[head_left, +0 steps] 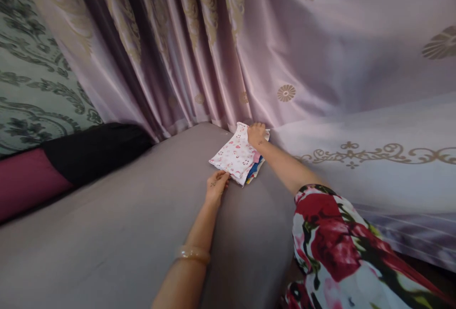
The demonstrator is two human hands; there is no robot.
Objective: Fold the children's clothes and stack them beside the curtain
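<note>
A small stack of folded cloths lies on the grey padded surface, close to the curtain. On top is a white folded cloth (235, 153) printed with small pink and red figures. Pink, blue and yellow layers (252, 170) peek out beneath it at the right side. My left hand (218, 184) pinches the near left edge of the white cloth, fingers close together. Over the far right edge my right hand (257, 134) is curled, back of the hand upward; its fingertips are partly hidden.
Long pinkish curtains (221, 62) with gold patterns hang behind and to the right of the grey surface (135, 223). Along the left wall rests a black and maroon bolster (96, 152). Green patterned wallpaper (32, 76) covers that wall.
</note>
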